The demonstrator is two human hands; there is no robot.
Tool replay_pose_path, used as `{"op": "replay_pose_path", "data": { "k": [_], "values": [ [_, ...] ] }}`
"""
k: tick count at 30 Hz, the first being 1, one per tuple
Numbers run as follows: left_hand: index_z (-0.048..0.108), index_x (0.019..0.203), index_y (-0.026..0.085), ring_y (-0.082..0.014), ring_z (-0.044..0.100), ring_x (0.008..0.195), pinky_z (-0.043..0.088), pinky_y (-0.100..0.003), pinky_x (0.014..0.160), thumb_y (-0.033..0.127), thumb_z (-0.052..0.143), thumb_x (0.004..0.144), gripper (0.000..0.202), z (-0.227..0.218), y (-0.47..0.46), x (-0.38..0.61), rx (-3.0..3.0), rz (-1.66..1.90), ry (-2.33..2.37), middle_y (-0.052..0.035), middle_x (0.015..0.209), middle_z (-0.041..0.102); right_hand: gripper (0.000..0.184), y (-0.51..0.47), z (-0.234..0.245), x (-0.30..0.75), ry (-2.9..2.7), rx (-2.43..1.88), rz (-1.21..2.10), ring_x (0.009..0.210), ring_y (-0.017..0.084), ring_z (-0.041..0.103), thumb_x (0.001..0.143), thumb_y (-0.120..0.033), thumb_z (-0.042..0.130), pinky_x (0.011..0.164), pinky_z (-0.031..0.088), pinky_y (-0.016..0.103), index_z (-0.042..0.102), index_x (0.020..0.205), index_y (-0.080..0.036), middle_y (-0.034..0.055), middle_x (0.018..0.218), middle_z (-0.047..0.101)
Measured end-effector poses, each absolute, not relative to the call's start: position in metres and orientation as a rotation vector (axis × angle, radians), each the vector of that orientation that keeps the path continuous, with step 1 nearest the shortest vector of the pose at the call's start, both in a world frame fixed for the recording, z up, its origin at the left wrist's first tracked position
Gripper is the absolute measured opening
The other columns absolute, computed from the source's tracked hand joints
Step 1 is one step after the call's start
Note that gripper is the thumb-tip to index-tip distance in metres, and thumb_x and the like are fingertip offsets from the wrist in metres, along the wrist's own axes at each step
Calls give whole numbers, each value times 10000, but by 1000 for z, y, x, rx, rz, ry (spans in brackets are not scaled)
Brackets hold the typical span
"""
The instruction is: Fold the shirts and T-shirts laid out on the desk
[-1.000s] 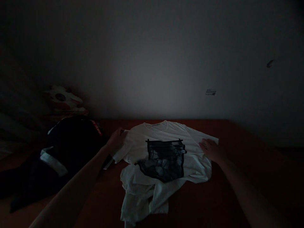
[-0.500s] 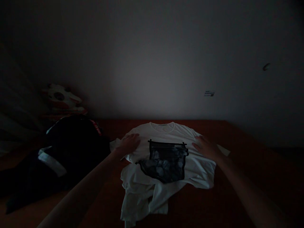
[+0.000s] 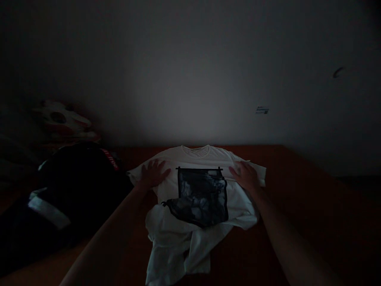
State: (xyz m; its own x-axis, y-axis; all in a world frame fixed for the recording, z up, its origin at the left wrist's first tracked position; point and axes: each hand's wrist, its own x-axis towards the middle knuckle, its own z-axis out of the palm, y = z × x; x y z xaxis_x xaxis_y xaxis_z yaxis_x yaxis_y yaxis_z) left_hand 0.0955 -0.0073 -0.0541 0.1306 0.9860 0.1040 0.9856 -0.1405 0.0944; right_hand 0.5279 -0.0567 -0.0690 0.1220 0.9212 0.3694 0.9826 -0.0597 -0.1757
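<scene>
A white T-shirt (image 3: 171,163) with a dark printed picture (image 3: 202,194) lies on a reddish-brown table (image 3: 238,258). Its neckline faces the wall, and its lower part is bunched and twisted toward me. My left hand (image 3: 153,173) rests flat on the shirt near the left sleeve, fingers spread. On the opposite side, my right hand (image 3: 244,174) presses on the cloth by the right sleeve, its fingers stretched out and apart. Neither hand grips the fabric.
Dark clothing (image 3: 80,186) with a pale stripe and red lettering is heaped at the left. Behind it sits a white and red item (image 3: 64,119), too dim to name. A pale wall (image 3: 190,79) with a small label (image 3: 262,110) rises behind the table.
The shirt's upper part is spread flatter, with the right sleeve now lying outward. My right hand has moved slightly left, and my left hand has turned with fingers more spread. The view has shifted slightly.
</scene>
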Motion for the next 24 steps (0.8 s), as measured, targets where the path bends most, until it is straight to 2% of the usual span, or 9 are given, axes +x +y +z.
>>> {"op": "replay_pose_path", "data": {
  "k": [5,7,10,14,16,19,21,23,24],
  "values": [
    [616,1271,161,-378,493,1320,328,-561,1111,357,470,975,384,-40,-21,104,2529,619,2002,-189,1356,597,383,-70,-54,522,-1895,-2024,-297,985,302,669,993,-391,392,891,470,413,694,934,-163,152,1000,729],
    [638,1218,170,-351,556,1230,376,-531,1082,298,471,959,334,-30,-36,103,2590,610,1843,-177,1287,632,341,-83,-48,521,-1951,-1992,-253,922,281,690,988,-382,419,839,488,385,687,950,-175,137,990,738],
    [641,1174,202,-305,591,1161,435,-483,1049,250,423,954,314,-15,-79,92,2584,709,1576,-146,1213,658,278,-120,-41,520,-1989,-1800,-199,992,282,686,970,-388,477,882,496,394,658,1060,-197,130,1085,730],
    [684,1093,253,-276,641,1058,509,-433,975,262,462,922,281,-10,-164,67,2488,669,1350,-118,1124,694,187,-201,-36,507,-2032,-1471,9,985,245,676,984,-397,514,903,523,390,644,982,-263,82,1028,708],
    [702,1126,281,-298,653,1076,520,-443,978,300,535,878,299,-16,-200,61,2468,623,1336,-119,1136,712,157,-236,-35,492,-2103,-1371,155,1043,235,668,972,-397,564,923,541,384,655,1041,-290,72,1110,695],
    [684,1227,285,-349,655,1133,529,-470,991,382,663,783,455,-27,-231,66,2440,665,1468,-116,1194,720,373,-262,-41,467,-2148,-1330,228,1166,266,635,893,-400,699,998,536,431,626,1249,-317,73,1274,660],
    [674,1250,273,-344,681,1097,552,-451,957,393,694,753,511,-31,-236,76,2338,738,1540,-110,1185,730,262,-263,-48,453,-2132,-1339,217,1148,280,647,898,-355,692,982,545,454,674,1156,-310,71,1250,676],
    [695,1197,268,-303,720,989,579,-401,881,381,671,777,435,-30,-234,85,2163,809,1541,-93,1111,754,89,-260,-54,445,-2097,-1350,204,1064,272,680,944,-301,610,926,563,450,696,959,-284,70,1152,709],
    [709,1148,262,-283,730,924,588,-377,829,390,660,790,383,-28,-232,88,2063,851,1530,-83,1054,764,130,-258,-55,444,-2078,-1351,204,1019,265,693,962,-286,569,900,568,444,683,903,-274,70,1103,719]
  ]
}}
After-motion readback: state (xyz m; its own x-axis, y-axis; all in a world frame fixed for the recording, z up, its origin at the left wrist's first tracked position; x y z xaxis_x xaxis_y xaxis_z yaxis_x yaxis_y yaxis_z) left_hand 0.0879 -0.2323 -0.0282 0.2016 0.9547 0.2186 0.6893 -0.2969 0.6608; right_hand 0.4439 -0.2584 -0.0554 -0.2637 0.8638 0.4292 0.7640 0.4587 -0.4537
